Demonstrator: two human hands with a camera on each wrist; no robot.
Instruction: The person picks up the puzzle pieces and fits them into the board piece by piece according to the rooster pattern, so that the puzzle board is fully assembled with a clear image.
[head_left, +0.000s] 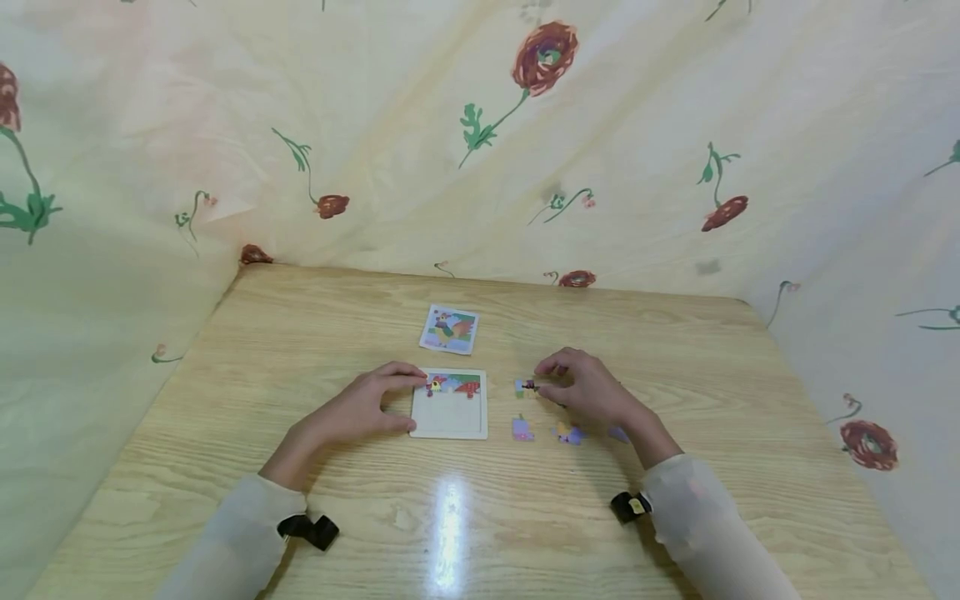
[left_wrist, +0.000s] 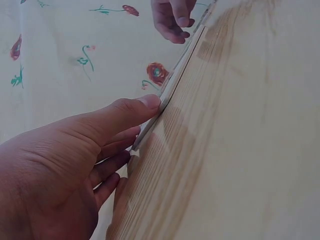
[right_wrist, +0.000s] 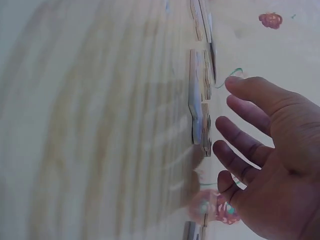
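Observation:
My left hand [head_left: 367, 404] holds a white puzzle tray [head_left: 450, 422] by its left side, fingers at the back corner and thumb at the front one. In the left wrist view the thumb [left_wrist: 150, 101] lies on the tray's edge. Colourful pieces [head_left: 456, 383] fill the tray's top row; bare white shows below. My right hand [head_left: 585, 387] hovers over a green-and-purple puzzle piece [head_left: 519, 388] with a dark red part beside it. Thumb and fingers stand apart in the right wrist view, with nothing between them. Loose pieces [right_wrist: 194, 100] lie near the fingertips there.
Behind the tray lies a square picture card [head_left: 450, 330] of a rooster. Nearer me are a purple piece [head_left: 522, 429], a yellow-and-purple piece [head_left: 567, 433] and another purple piece [head_left: 618, 434] by the right wrist. Flowered cloth [head_left: 420, 167] surrounds the wooden table [head_left: 337, 308].

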